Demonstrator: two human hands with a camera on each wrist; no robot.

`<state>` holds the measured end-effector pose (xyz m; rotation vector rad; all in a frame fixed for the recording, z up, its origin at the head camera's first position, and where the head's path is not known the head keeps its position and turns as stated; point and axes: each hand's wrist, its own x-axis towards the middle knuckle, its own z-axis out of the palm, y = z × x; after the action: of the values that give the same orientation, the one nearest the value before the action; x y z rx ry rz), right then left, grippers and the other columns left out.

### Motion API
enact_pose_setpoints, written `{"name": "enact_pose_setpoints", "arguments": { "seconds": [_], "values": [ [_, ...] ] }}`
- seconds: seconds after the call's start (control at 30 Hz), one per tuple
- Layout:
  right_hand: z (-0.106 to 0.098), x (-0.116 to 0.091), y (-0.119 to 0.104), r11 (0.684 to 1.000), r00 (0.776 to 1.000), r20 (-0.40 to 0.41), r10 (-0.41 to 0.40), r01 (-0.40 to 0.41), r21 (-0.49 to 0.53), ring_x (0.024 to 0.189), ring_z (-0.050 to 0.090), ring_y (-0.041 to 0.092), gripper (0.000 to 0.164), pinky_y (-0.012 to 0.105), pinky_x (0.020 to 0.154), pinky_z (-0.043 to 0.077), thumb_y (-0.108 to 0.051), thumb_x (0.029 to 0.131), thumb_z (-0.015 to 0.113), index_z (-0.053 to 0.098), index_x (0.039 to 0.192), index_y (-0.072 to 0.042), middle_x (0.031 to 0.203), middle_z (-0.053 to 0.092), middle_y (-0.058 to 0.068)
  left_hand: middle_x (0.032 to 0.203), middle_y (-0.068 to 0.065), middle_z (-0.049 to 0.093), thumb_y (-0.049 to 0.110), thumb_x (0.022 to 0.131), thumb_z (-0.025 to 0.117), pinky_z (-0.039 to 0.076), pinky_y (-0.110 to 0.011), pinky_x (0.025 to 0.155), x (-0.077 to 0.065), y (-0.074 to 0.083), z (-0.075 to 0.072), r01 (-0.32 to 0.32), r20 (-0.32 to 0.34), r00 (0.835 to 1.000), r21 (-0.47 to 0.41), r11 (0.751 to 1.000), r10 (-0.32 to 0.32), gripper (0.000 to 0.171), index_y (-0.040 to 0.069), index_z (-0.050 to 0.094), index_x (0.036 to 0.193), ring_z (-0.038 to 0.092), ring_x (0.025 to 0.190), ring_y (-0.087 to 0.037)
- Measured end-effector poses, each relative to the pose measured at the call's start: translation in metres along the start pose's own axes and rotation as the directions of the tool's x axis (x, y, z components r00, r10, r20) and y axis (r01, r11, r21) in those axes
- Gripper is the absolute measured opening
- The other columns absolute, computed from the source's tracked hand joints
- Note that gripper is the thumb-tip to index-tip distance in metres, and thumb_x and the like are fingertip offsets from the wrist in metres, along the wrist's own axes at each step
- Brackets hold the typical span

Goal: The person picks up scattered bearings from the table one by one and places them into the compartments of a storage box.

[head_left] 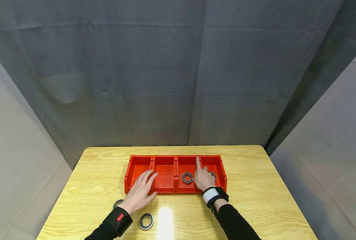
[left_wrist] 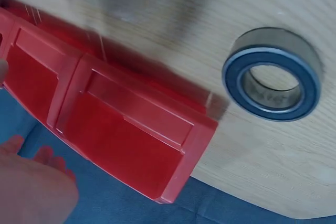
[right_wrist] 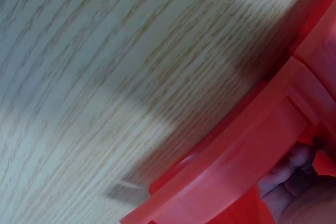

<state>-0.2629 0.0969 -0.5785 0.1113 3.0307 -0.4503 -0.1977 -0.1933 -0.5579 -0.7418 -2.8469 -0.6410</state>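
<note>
My left hand, fingers fairly straight and spread, hovers over the front of the red divided bin and holds nothing. Beside its wrist, a bearing on the table is partly hidden. A second bearing lies flat nearer the front. The left wrist view shows one bearing close up. My right hand reaches into the bin's right side, index finger straight along a divider, other fingers bent. Next to them a bearing is partly covered; whether they grip it is hidden. Another bearing lies in the compartment to the left.
The bin's two left compartments show bare red floors. It stands on a light wooden table near the back edge. A dark grey cloth hangs behind, with pale panels at both sides.
</note>
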Motion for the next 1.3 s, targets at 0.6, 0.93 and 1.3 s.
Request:
{"name": "enact_pose_setpoints", "arguments": {
  "seconds": [0.6,0.93,1.3],
  "values": [
    [0.002,0.001,0.001,1.0,1.0,-0.002,0.0,0.0,0.007,0.049,0.049,0.025,0.075,0.044,0.053,0.051,-0.026,0.101,0.057,0.014,0.163,-0.025,0.105,0.06,0.026,0.137,-0.008,0.055,0.033,0.092,0.07,0.053,-0.051,0.096,-0.035,0.022,-0.002,-0.144,0.228,0.964,0.007,0.99,0.139,0.057,0.012,0.052,0.142,0.057,0.121,-0.025],
    [0.0,0.0,0.0,1.0,1.0,0.021,0.009,-0.009,0.002,0.051,0.051,0.026,0.076,0.049,0.059,0.055,-0.027,0.101,0.057,0.012,0.163,-0.025,0.109,0.06,0.028,0.131,-0.002,0.055,0.04,0.085,0.075,0.054,-0.044,0.092,-0.051,0.023,-0.002,-0.173,0.365,0.92,0.046,0.984,0.145,0.058,0.018,0.057,0.136,0.054,0.119,-0.023],
    [0.0,-0.001,-0.001,1.0,1.0,0.018,0.008,-0.008,0.01,0.051,0.05,0.026,0.076,0.047,0.058,0.053,-0.027,0.101,0.057,0.013,0.163,-0.025,0.105,0.06,0.026,0.124,0.003,0.051,0.032,0.084,0.077,0.05,-0.031,0.075,-0.058,0.021,0.002,-0.165,0.442,0.883,-0.024,0.986,0.158,0.049,0.023,0.06,0.129,0.049,0.107,-0.017]
  ]
}}
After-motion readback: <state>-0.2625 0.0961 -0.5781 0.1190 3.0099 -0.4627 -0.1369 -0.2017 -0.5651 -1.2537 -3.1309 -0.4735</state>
